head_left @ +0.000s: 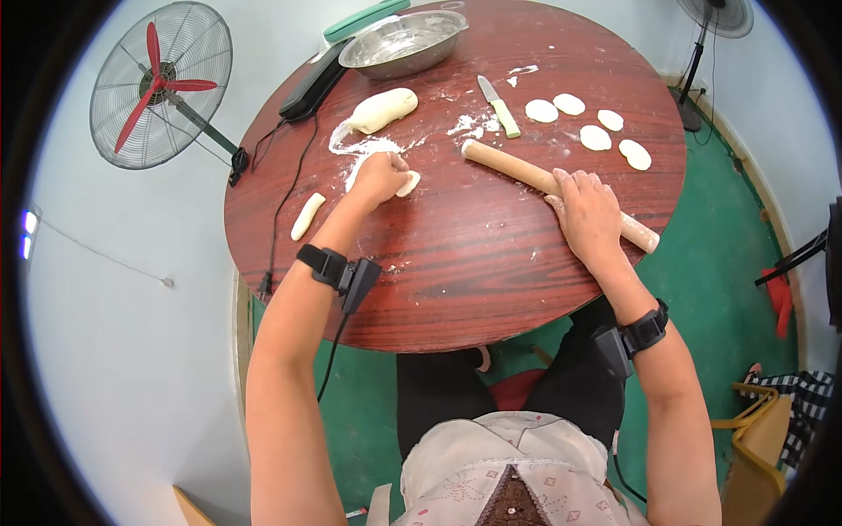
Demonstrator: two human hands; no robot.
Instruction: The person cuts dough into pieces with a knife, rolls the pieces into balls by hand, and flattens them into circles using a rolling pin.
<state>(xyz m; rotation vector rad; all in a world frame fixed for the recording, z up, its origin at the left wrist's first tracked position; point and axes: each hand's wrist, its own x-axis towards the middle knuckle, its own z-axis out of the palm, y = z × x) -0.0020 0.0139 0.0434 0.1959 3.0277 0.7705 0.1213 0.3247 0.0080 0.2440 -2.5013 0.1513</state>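
Observation:
My left hand (382, 179) is closed on a small piece of dough (409, 183), over the edge of the scattered flour (361, 158). My right hand (586, 210) lies over the wooden rolling pin (517, 168), fingers wrapped round its right half. Beyond my left hand rests a large lump of dough (384, 110), and a short dough strip (308, 216) lies left of my forearm. Several flat dough rounds (595, 138) are spread at the right back. A knife (500, 110) with a pale green handle sits between the lump and the rounds.
A metal basin (403, 44) and a long black case (317, 83) stand at the back of the round red table (456, 298). A cable (289, 193) runs down the table's left side. Fans (160, 85) stand left and right; a yellow chair (761, 438) is lower right.

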